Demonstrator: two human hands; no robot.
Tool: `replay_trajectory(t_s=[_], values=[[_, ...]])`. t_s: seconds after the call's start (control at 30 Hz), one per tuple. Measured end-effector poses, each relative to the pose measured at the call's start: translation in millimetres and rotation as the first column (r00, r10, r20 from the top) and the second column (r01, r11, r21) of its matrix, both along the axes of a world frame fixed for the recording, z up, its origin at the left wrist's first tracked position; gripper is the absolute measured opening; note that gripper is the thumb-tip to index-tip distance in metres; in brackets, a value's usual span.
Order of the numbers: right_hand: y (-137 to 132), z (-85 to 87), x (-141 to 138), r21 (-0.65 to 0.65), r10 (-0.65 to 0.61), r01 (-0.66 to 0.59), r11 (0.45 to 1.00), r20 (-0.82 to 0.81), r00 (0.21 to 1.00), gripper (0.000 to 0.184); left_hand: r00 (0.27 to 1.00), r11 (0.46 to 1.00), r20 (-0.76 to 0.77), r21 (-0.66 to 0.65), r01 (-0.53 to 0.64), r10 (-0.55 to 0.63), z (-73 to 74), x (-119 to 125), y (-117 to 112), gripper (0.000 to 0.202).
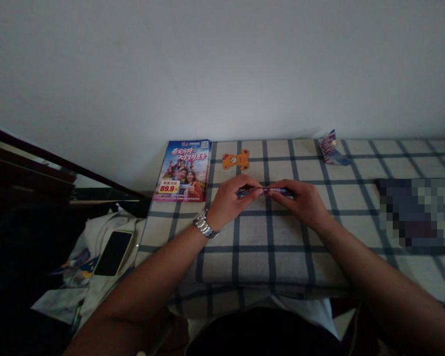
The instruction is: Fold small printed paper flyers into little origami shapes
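Observation:
Between my two hands is a narrow strip of folded printed paper (266, 191), coloured like the flyers and pinched in at its middle. My left hand (233, 198), with a metal watch (205, 225) on the wrist, grips its left part between thumb and fingers. The right part is held by my right hand (300, 200), whose fingertips almost meet those of the left. The paper is just above the checked tablecloth (252, 247); its ends are partly hidden by my fingers. A stack of flyers (184, 170) lies to the left of my hands.
A bear-shaped sticker or cutout (236, 160) lies behind my hands. Against the wall (222, 69) stands a crumpled printed paper (333, 150). A blurred-out dark item (417, 217) is at the right. Lower left, a phone (113, 253) rests on white material beside the table.

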State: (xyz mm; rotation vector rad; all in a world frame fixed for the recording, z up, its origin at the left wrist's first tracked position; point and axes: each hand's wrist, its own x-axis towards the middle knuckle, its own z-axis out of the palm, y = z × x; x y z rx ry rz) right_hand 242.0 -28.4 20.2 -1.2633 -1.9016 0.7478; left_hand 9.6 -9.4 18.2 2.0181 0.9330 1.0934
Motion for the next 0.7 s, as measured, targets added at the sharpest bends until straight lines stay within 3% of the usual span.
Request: replay_trajectory(t_s=[0.23,0.4,0.7], values=[[-0.4,0.7,-1.8,0.014,0.025,-0.025,1.0,-0.009,1.0,0.027,0.998,0.998,0.041,-0.04,0.043,-0.041,0.1,0.2,-0.5,0.013],[-0.8,-3.1,-2.0,0.021,0.034,-0.034,0.999,-0.017,0.999,0.022,0.999,1.0,-0.035,0.01,-0.006,0.006,0.7,2.2,-3.4,0.001],[-1.5,-1.7,-4.5,0.051,0.053,-0.053,0.997,-0.002,0.999,0.021,0.998,0.997,-0.055,0.071,0.022,-0.018,1.2,1.6,-3.1,0.007]])
